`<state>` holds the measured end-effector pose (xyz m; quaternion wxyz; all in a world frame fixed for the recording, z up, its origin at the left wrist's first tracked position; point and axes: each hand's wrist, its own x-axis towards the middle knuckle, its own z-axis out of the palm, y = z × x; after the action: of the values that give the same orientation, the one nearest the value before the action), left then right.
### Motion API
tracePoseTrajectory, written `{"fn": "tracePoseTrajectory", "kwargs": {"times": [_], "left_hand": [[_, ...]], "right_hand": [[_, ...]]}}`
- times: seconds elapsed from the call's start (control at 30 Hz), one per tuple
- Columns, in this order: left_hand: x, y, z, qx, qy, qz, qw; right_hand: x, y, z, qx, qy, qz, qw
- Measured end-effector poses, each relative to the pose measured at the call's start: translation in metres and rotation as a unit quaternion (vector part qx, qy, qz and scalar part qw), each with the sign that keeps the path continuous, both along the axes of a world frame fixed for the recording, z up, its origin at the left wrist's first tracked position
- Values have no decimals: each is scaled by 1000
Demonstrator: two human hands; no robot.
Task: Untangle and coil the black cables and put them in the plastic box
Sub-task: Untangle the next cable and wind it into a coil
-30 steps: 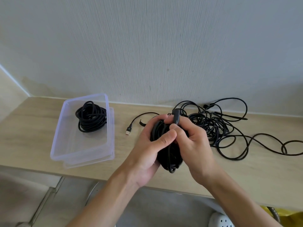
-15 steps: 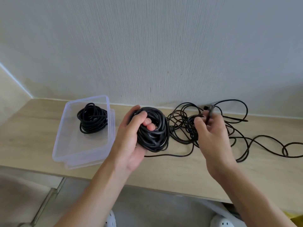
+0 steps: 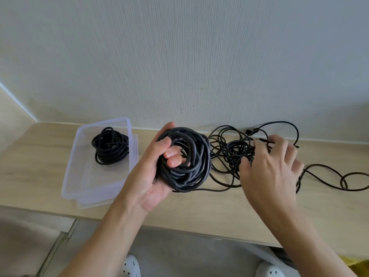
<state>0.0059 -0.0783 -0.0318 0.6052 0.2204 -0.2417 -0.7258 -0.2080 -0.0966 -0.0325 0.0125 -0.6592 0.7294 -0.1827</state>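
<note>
Around: a pale ribbed wall (image 3: 179, 56) stands behind the surface (image 3: 199, 212); white shoes (image 3: 130, 266) show below its near edge.
In the way: a loose tangle of black cables (image 3: 229, 148) sprawls right of centre.
Plastic box (image 3: 68, 176): clear and open-topped, at the left.
Inside: one coiled cable (image 3: 110, 145), at the far end.
Left hand (image 3: 147, 176): fingers curled through a second coil (image 3: 195, 168), gripping it between the box and the tangle.
Right hand (image 3: 271, 166): blurred, fingers spread over the tangle; whether it pinches a strand cannot be told.
</note>
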Motion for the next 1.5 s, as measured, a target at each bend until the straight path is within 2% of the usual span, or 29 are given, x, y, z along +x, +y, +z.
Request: {"fn": "tracePoseTrajectory", "kwargs": {"times": [0.07,0.1,0.17,0.23,0.3,0.4,0.43,0.5,0.57,0.63,0.77,0.87,0.97,1.0,1.03,1.1,1.2,1.27,1.37,1.5], "left_hand": [[1,-1,1,-3,12,1,1000],[1,-1,1,-4,25,1,1000],[3,-2,-2,-10,66,-21,998],[5,-1,-4,-28,120,-85,989],[5,1,-1,-35,123,-116,985],[7,6,3,-30,100,-131,986],[7,7,2,-38,96,-141,985],[6,8,-1,-43,82,-147,985],[7,8,-5,-36,78,-141,986],[9,6,-6,-25,102,-135,985],[18,1,-3,-19,165,-108,980],[23,-1,-1,-34,208,-117,970],[21,-1,-2,-41,214,-126,968],[18,0,-2,-42,218,-131,966],[14,1,-2,-41,227,-136,963],[7,2,-1,-33,256,-146,955],[-1,4,-2,-28,300,-153,941],[-6,4,-2,-12,314,-158,936],[-11,2,-4,21,304,-165,938],[-13,-1,-7,36,273,-133,952]], "right_hand": [[1,-2,1,-44,0,62,997],[3,-2,2,-27,-22,119,992],[9,2,1,98,-45,220,970],[13,6,-5,211,-68,258,940],[17,7,-13,239,-111,251,932],[20,1,-13,191,-139,209,949],[21,-2,-11,176,-176,187,950],[20,-6,-7,185,-270,151,933],[17,-10,-3,223,-354,126,899],[12,-13,-2,226,-392,93,887],[-6,-20,-1,174,-274,80,943],[-10,-18,-5,255,-217,113,935],[-12,-19,-12,275,-122,130,945],[-13,-18,-11,295,-116,140,938],[-14,-18,-11,328,-137,150,923],[-12,-17,-9,372,-273,150,875],[-4,-16,-7,269,-515,73,810],[2,-17,-6,233,-622,51,746],[9,-15,-5,252,-709,80,653],[12,-16,-3,234,-773,82,584]]}}
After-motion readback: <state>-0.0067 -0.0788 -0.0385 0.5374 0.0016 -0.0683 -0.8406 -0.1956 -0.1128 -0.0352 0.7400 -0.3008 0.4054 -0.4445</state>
